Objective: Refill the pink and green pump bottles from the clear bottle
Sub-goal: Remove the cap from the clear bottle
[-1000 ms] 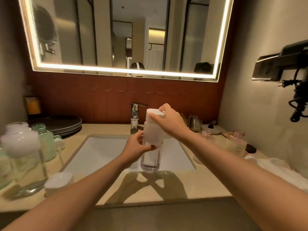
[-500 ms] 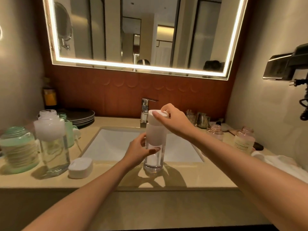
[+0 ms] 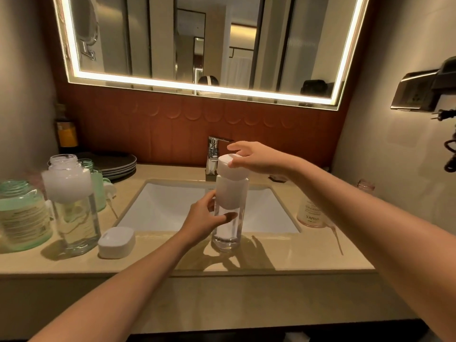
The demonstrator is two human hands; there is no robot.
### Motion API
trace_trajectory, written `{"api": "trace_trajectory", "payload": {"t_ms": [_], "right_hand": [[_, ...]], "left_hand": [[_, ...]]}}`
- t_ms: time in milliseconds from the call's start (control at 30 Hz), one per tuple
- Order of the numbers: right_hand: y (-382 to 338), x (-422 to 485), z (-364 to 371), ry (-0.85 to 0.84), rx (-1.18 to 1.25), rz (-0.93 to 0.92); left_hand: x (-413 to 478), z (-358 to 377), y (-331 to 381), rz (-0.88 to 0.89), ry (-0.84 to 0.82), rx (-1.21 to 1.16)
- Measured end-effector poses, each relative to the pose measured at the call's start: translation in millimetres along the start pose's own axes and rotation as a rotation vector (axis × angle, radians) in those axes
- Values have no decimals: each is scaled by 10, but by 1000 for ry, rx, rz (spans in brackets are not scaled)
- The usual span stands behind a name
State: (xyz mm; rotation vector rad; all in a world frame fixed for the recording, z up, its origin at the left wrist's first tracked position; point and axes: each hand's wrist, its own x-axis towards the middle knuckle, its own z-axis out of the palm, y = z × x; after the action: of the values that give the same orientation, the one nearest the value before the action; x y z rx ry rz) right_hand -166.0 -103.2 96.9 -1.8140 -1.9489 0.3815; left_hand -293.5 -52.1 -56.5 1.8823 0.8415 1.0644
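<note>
Clear bottle [image 3: 228, 218] stands upright on the desk [image 3: 283, 253] at the centre of the frame, just in front of the sink [image 3: 160, 208]. My left hand [image 3: 206, 218] reaches in from lower left, fingers curled round its middle. My right hand [image 3: 256, 157] arches over the white cap [image 3: 229, 170], fingers loosely spread and thumb touching it. Whether it actually pinches the cap, I cannot tell.
</note>
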Motion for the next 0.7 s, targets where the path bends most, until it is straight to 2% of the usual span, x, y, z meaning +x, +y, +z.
{"api": "trace_trajectory", "payload": {"t_ms": [100, 167, 300, 367, 500, 567, 700], "right_hand": [[-54, 7, -40, 29, -109, -27], [-88, 42, -10, 101, -266, -23], [-86, 145, 55, 91, -564, -34], [-65, 161, 33, 61, -528, -70], [-40, 150, -51, -105, -262, -42], [-40, 143, -51, -146, -280, -37], [-64, 129, -26, -14, -381, 4]], "left_hand": [[-2, 8, 4, -15, 1, -11], [-4, 9, 4, -19, 1, -19], [-3, 4, -8, -16, 1, -7], [-8, 4, -11, -16, 2, -4], [2, 7, -20, -11, 7, 1], [6, 12, -23, -11, 7, -5], [8, 16, -35, -6, 2, -16]]}}
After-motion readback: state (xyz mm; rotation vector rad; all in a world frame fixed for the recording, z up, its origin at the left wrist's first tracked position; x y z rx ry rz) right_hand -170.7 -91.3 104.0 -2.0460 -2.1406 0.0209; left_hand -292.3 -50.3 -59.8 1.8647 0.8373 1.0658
